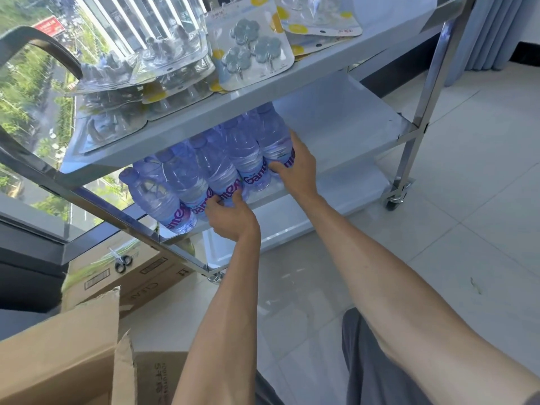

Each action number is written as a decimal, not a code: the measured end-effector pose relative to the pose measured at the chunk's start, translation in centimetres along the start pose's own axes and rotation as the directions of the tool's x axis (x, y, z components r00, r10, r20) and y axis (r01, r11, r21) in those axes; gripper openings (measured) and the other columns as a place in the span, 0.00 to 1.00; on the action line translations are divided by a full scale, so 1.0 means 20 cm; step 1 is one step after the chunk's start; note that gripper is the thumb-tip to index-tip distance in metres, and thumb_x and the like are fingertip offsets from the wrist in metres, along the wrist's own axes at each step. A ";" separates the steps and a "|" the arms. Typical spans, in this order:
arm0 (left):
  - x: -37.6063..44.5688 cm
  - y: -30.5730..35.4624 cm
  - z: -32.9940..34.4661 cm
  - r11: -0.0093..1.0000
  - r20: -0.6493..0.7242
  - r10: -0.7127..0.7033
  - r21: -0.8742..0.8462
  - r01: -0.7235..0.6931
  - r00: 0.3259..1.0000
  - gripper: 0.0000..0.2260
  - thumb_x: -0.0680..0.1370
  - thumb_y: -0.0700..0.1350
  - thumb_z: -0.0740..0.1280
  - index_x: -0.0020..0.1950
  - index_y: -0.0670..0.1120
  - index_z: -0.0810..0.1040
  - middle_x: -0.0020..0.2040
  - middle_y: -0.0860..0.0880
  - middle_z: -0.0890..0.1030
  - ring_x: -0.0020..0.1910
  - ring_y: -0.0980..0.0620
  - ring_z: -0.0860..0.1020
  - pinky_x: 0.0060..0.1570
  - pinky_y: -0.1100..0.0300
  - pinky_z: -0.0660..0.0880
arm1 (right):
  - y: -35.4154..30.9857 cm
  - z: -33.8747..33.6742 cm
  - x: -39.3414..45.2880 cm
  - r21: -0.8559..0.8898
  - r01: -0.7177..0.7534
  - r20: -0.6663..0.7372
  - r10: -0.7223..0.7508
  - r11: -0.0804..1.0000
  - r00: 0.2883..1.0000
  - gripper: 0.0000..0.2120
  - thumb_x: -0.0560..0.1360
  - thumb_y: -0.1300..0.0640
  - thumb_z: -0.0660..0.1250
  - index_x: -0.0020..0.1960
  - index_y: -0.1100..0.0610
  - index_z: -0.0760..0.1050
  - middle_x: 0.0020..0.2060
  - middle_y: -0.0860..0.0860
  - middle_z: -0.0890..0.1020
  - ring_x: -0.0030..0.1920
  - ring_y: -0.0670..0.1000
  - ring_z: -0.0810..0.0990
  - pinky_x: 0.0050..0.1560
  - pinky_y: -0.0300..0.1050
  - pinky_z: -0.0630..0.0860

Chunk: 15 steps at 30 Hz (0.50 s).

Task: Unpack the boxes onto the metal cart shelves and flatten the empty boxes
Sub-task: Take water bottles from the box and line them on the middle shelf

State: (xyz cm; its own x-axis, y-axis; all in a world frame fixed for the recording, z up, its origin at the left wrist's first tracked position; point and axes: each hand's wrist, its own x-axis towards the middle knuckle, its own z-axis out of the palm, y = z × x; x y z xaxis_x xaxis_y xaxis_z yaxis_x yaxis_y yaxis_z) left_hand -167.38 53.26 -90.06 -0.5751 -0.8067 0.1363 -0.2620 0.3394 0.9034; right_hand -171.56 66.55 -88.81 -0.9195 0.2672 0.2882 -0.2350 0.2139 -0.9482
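Both hands' grips (230, 219) (295, 168) clasp bottles (204, 176) at the middle shelf's (336, 127) front edge, bare shelf rightward.

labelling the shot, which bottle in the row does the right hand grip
The right hand grips the water bottle at the row's right end; the left hand holds bottles nearer the middle.

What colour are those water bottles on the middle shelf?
Pale purple-blue water bottles, with purple label lettering; head view.
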 end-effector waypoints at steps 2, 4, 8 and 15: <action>0.00 0.00 0.01 1.000 -0.003 -0.001 -0.002 0.001 1.000 0.18 0.72 0.51 0.77 0.55 0.42 0.78 0.50 0.46 0.80 0.48 0.46 0.78 0.48 0.54 0.75 | 0.00 0.02 0.01 0.014 -0.003 -0.012 0.003 1.000 1.000 0.28 0.70 0.57 0.73 0.68 0.56 0.71 0.57 0.54 0.81 0.57 0.54 0.80 0.59 0.55 0.77; 0.00 -0.01 0.01 1.000 -0.005 0.010 0.002 -0.010 1.000 0.18 0.72 0.51 0.76 0.54 0.42 0.78 0.49 0.46 0.80 0.46 0.47 0.78 0.47 0.54 0.75 | 0.02 0.04 0.02 0.011 0.000 -0.017 0.000 1.000 1.000 0.29 0.70 0.56 0.74 0.69 0.55 0.71 0.57 0.53 0.81 0.57 0.54 0.79 0.58 0.55 0.77; 0.00 -0.02 0.02 0.999 -0.017 0.032 0.007 -0.032 0.999 0.17 0.73 0.51 0.76 0.53 0.42 0.77 0.46 0.49 0.78 0.43 0.49 0.76 0.43 0.58 0.71 | 0.04 0.05 0.02 -0.011 0.003 -0.024 -0.004 1.000 1.000 0.30 0.71 0.54 0.75 0.71 0.53 0.69 0.58 0.52 0.80 0.58 0.53 0.79 0.58 0.54 0.77; 0.03 -0.03 0.02 0.999 -0.013 0.044 -0.014 -0.045 0.999 0.16 0.71 0.49 0.78 0.50 0.42 0.77 0.45 0.47 0.79 0.43 0.48 0.76 0.44 0.59 0.70 | 0.03 0.03 0.03 -0.004 -0.012 -0.006 0.012 1.000 1.000 0.30 0.71 0.53 0.76 0.70 0.53 0.71 0.60 0.50 0.81 0.59 0.52 0.80 0.61 0.52 0.77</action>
State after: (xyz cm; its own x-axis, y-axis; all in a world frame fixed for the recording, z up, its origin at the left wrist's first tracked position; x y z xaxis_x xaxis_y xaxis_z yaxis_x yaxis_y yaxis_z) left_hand -167.82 52.82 -90.67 -0.5764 -0.7968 0.1813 -0.2253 0.3682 0.9020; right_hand -172.47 66.25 -89.38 -0.9203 0.2754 0.2778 -0.2230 0.2142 -0.9510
